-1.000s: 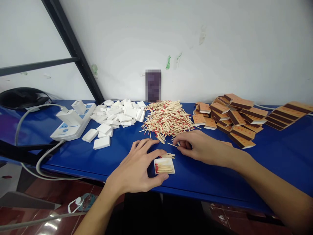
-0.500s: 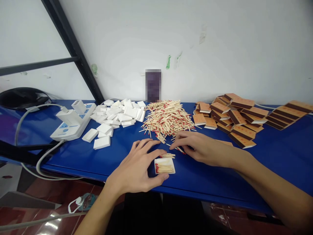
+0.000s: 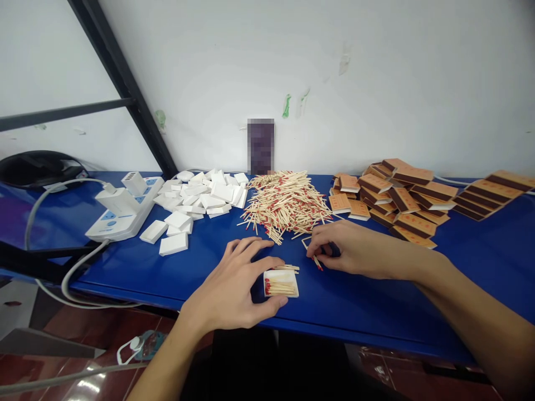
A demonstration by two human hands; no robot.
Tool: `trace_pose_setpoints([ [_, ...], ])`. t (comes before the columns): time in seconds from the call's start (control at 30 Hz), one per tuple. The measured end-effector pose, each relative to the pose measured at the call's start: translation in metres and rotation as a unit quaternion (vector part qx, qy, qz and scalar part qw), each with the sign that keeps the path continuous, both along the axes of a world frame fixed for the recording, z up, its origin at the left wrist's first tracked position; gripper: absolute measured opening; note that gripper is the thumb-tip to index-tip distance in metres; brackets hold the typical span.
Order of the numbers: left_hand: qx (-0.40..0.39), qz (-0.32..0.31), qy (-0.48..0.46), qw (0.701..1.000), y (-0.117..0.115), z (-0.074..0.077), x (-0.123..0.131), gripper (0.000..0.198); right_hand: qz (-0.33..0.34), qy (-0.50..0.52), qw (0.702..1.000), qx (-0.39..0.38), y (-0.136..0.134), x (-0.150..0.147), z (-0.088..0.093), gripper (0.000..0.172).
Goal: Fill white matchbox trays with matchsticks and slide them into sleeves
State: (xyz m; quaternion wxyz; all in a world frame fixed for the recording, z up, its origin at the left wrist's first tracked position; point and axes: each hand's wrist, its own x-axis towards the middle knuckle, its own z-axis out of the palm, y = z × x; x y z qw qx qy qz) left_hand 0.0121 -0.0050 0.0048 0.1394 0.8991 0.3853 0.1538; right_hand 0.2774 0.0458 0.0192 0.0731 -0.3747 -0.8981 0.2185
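A small white matchbox tray holding red-tipped matches sits near the front edge of the blue table. My left hand grips it between thumb and fingers. My right hand lies just right of the tray, its fingers pinched on a few matches at the near edge of a big pile of loose matches. A few more matches lie across the tray's far rim.
A heap of empty white trays lies at the left, with a white power strip and its cables beyond. Orange-brown matchbox sleeves are piled at the right. A black metal frame stands at the back left.
My right hand has drawn a few matches out of the pile and slid slightly right and nearer. My left hand and the tray have stayed put.
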Motion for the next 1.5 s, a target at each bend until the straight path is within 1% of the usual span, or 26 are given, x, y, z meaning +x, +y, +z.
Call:
trace_pose_setpoints([
  [0.17, 0.001, 0.001, 0.000, 1.000, 0.000, -0.001, -0.001, 0.044, -0.005, -0.003, 1.000, -0.006, -0.001, 0.001, 0.002, 0.016],
  [0.33, 0.005, 0.000, -0.003, 1.000, -0.001, -0.002, 0.000, 0.043, 0.003, -0.001, 1.000, -0.012, -0.003, -0.004, 0.003, 0.012],
  [0.4, 0.007, -0.001, -0.007, 1.000, 0.000, -0.003, 0.000, 0.042, 0.008, 0.007, 1.000, 0.003, -0.002, -0.008, -0.001, 0.012],
  [0.5, 0.012, -0.004, -0.014, 1.000, 0.000, -0.003, 0.000, 0.040, 0.008, 0.030, 0.998, 0.056, 0.001, -0.013, -0.012, 0.013],
  [0.67, 0.019, -0.013, -0.022, 1.000, 0.000, -0.005, 0.000, 0.040, -0.021, 0.072, 0.991, 0.109, 0.001, -0.024, -0.029, 0.015],
  [0.8, 0.024, -0.015, -0.027, 0.999, 0.000, -0.005, 0.000, 0.042, -0.035, 0.106, 0.984, 0.139, -0.003, -0.038, -0.037, 0.014],
  [0.87, 0.023, -0.013, -0.030, 0.999, 0.000, -0.005, 0.000, 0.043, -0.029, 0.120, 0.983, 0.136, -0.005, -0.044, -0.038, 0.014],
  [0.93, 0.022, -0.010, -0.033, 0.999, 0.000, -0.004, 0.000, 0.043, -0.022, 0.131, 0.981, 0.138, -0.007, -0.047, -0.034, 0.015],
  [1.0, 0.021, -0.010, -0.034, 0.999, 0.000, -0.004, 0.000, 0.044, -0.036, 0.138, 0.979, 0.149, -0.007, -0.044, -0.027, 0.017],
  [1.03, 0.021, -0.010, -0.035, 0.999, 0.000, -0.004, 0.000, 0.045, -0.056, 0.137, 0.976, 0.157, -0.005, -0.040, -0.023, 0.019],
  [1.1, 0.020, -0.012, -0.034, 0.999, 0.000, -0.005, -0.001, 0.048, -0.105, 0.111, 0.973, 0.174, -0.002, -0.027, -0.014, 0.019],
  [1.17, 0.019, -0.016, -0.033, 0.999, 0.000, -0.005, -0.001, 0.052, -0.131, 0.052, 0.971, 0.195, 0.003, -0.012, -0.008, 0.016],
  [1.23, 0.017, -0.021, -0.030, 0.999, 0.000, -0.006, -0.001, 0.056, -0.126, -0.001, 0.969, 0.212, 0.007, 0.000, -0.005, 0.013],
  [1.3, 0.017, -0.023, -0.028, 0.999, 0.001, -0.007, -0.001, 0.059, -0.118, -0.039, 0.972, 0.197, 0.009, 0.008, -0.006, 0.013],
  [1.4, 0.015, -0.024, -0.023, 0.999, 0.001, -0.007, -0.001, 0.061, -0.108, -0.075, 0.978, 0.161, 0.009, 0.010, -0.008, 0.016],
  [1.5, 0.014, -0.029, -0.024, 0.999, 0.001, -0.006, -0.001, 0.059, -0.100, -0.093, 0.979, 0.150, 0.010, 0.009, -0.011, 0.016],
])
